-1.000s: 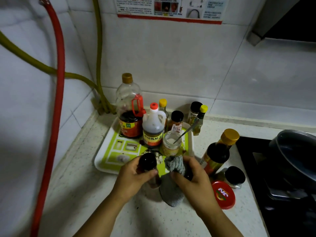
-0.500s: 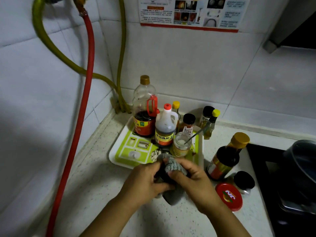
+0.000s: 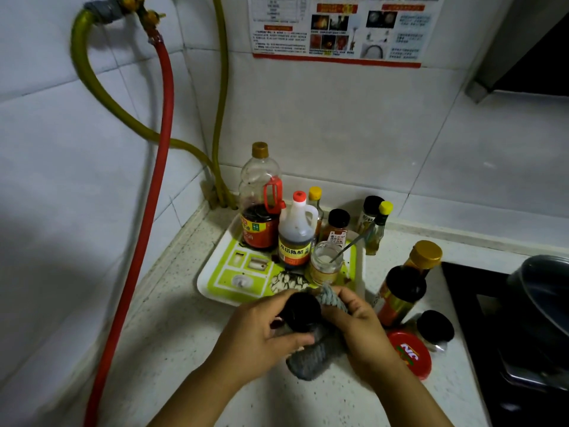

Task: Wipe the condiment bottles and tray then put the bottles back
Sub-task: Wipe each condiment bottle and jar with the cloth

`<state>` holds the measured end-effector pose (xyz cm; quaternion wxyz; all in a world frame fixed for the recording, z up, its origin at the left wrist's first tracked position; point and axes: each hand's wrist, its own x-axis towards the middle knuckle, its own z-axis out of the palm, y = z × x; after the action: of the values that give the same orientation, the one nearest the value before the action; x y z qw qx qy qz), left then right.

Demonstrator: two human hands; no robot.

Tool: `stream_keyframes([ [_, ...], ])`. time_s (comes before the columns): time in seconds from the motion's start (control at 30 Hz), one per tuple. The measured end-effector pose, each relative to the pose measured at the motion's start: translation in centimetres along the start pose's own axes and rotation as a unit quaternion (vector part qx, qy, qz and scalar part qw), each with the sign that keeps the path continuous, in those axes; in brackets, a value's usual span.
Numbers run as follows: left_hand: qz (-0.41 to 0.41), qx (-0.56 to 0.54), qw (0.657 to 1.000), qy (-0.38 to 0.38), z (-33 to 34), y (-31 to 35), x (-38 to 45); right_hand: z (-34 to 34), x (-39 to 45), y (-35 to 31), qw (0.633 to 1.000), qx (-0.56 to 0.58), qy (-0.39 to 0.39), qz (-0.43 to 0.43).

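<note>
The red lid (image 3: pixel 411 354) lying flat just right of the right hand (image 3: pixel 365 329) carries white letters that read "NC"; the vinegar jug (image 3: pixel 295 234) beyond the hands has a yellow and orange label with dark Chinese characters, and the big oil bottle (image 3: pixel 258 208) behind it wears a red label whose writing is too small to read. The wall poster (image 3: pixel 338 26) far above the hands is printed with text and photos, all illegible. The left hand (image 3: pixel 261 331) curls its fingers round a small dark bottle (image 3: pixel 300 312) with a black cap, held between both hands above the counter (image 3: pixel 172 349), just nearer than the tray's front edge. Only its cap and a bit of its body show, so its label cannot be made out. Its long axis runs roughly up and down, cap pointing up toward the camera and tipped a little away from the person. The right hand grips a grey knitted cloth (image 3: pixel 311 355), pressing it against the bottle's right side; the cloth hangs below the bottle. The green and white tray (image 3: pixel 228 282) lies beyond the hands, with an open glass jar (image 3: pixel 325 262) holding a spoon near its front right corner. More dark bottles (image 3: pixel 400 292) stand off the tray, right of the right hand.
</note>
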<state>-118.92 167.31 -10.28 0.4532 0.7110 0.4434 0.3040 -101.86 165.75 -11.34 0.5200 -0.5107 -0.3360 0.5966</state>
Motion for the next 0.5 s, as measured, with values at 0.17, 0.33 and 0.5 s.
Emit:
stream_keyframes([
  [0.17, -0.004, -0.071, 0.996, 0.049, -0.9, 0.5, 0.5, -1.1, -0.2, 0.0, 0.998, 0.059, -0.019, 0.000],
  [0.33, -0.008, -0.139, 0.989, 0.050, -0.9, 1.1, 0.9, -0.7, -1.0, -1.4, 0.984, 0.102, -0.134, -0.060],
  [0.5, -0.039, -0.257, 0.963, 0.069, -0.6, 2.1, 0.8, 1.1, -1.7, -1.2, 0.982, -0.017, -0.153, -0.106],
])
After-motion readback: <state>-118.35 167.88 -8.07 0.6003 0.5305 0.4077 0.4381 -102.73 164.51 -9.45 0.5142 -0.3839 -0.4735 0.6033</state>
